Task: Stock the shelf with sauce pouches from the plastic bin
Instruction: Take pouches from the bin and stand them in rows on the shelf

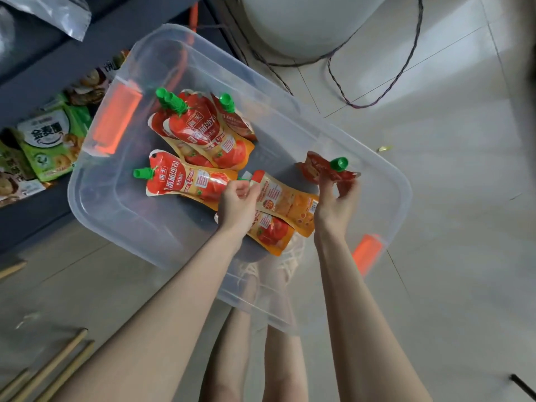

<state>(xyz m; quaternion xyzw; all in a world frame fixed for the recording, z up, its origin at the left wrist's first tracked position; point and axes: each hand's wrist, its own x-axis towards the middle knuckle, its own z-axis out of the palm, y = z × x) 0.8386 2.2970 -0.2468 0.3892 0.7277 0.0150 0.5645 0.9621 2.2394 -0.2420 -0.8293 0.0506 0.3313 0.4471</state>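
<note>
The floor (pixel 435 198) was pale, glossy tile with thin grout lines, and soft light lay across it. A big white rounded body (pixel 304 21) stood at its far edge, with a dark twisted cable (pixel 406 62) looping over the tiles beside it. Wooden sticks (pixel 58 361) lay at the near left corner.

A dark twisted cable (pixel 362 107) loops across the pale tiled floor (pixel 449 198) beside a white rounded base (pixel 304 21). Light wooden sticks (pixel 58 358) lie together on the floor. Green snack packets (pixel 49 140) lie overlapping.
</note>
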